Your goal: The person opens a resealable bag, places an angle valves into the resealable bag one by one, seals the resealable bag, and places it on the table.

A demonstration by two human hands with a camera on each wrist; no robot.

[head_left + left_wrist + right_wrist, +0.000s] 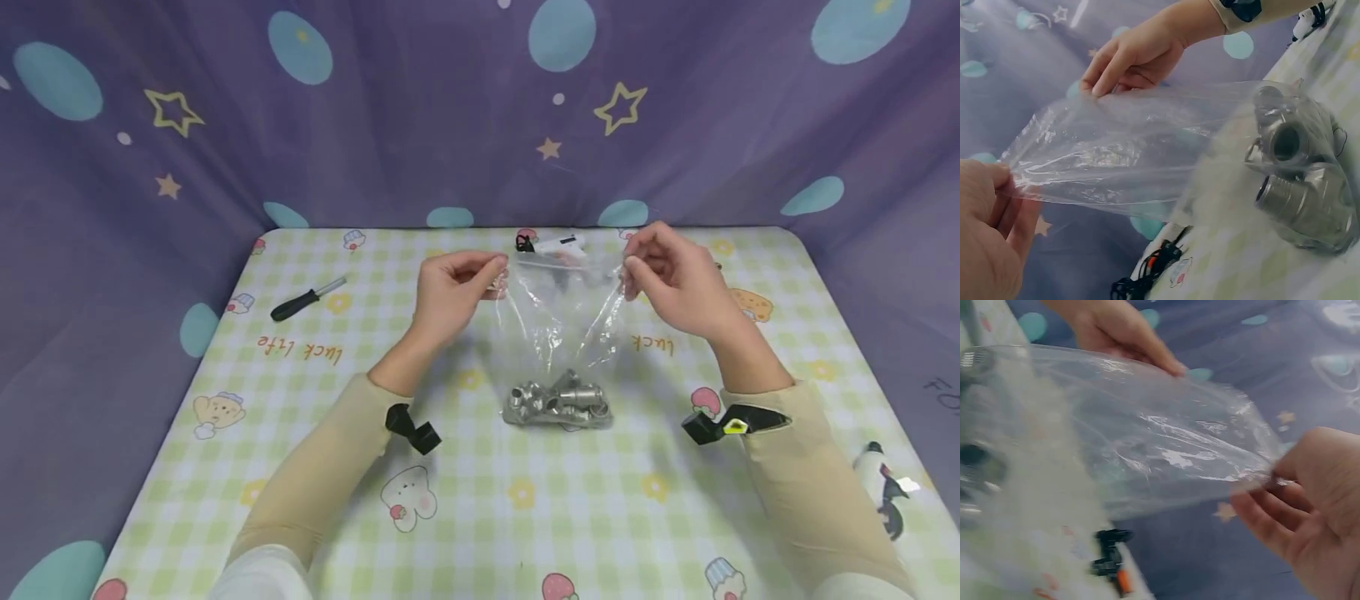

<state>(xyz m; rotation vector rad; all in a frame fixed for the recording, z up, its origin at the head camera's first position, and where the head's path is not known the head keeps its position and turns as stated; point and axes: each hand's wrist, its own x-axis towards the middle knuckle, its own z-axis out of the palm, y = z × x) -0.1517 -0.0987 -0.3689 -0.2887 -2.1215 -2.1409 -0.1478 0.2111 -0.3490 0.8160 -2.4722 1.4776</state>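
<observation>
A clear plastic zip bag (562, 312) hangs between both hands, its top edge stretched wide. Several silver metal pipe fittings (558, 402) lie bunched at its bottom, seen through the film; the left wrist view shows threaded fittings (1297, 200) up close. My left hand (455, 296) pinches the bag's upper left corner between thumb and fingers. At the opposite corner my right hand (678, 279) pinches the film the same way. In the right wrist view the right hand (1310, 506) grips the gathered corner, and the left hand (1122, 334) holds the far side.
A screwdriver (307, 300) with a black handle lies at the left on the checked tablecloth (480, 517). Behind the bag are a white item (562, 244) and a black cable (1147, 269). A black-and-white object (881, 487) sits by the right edge. Purple curtain (450, 125) encloses the table.
</observation>
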